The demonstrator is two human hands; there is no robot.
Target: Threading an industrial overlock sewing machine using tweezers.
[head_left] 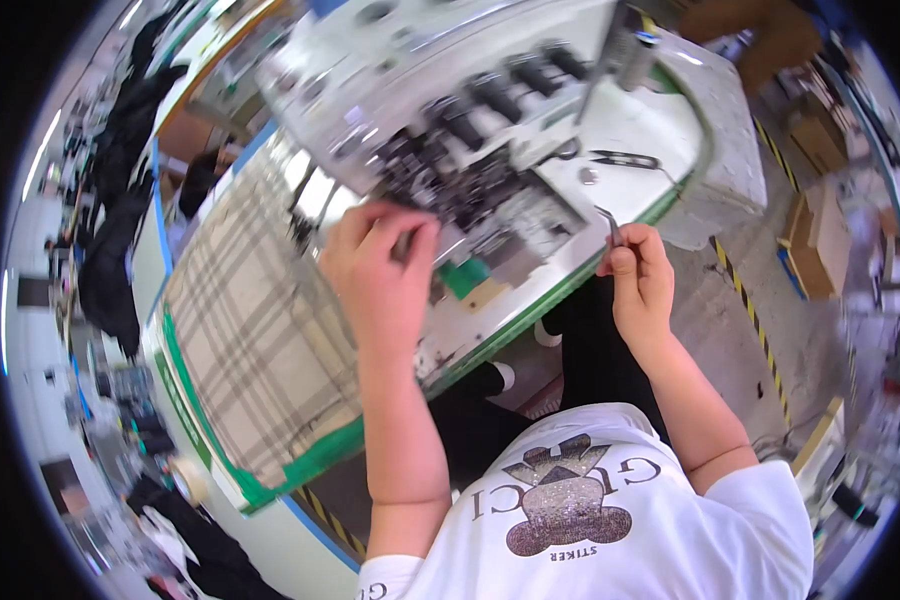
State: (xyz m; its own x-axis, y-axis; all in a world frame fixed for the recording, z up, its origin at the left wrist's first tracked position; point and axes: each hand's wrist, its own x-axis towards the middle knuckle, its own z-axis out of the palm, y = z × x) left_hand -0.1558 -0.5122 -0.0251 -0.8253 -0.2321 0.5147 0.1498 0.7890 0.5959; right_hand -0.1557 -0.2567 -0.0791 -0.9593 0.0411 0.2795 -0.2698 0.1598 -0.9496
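In front of me stands a white overlock sewing machine with a row of black tension knobs. Its dark looper and needle area is exposed. My left hand is just left of that area, thumb and fingers pinched together; motion blur hides whatever may be between them. Bent-tipped tweezers are pinched in my right hand, over the table's near edge, with the tip pointing up and away from me. Dark thread snips lie on the white machine top beyond the tweezers.
The white table has green tape along its edge. A beige board with dark crossing lines covers its left side. Cardboard boxes and yellow-black floor tape are to the right. Dark cloth hangs at the far left.
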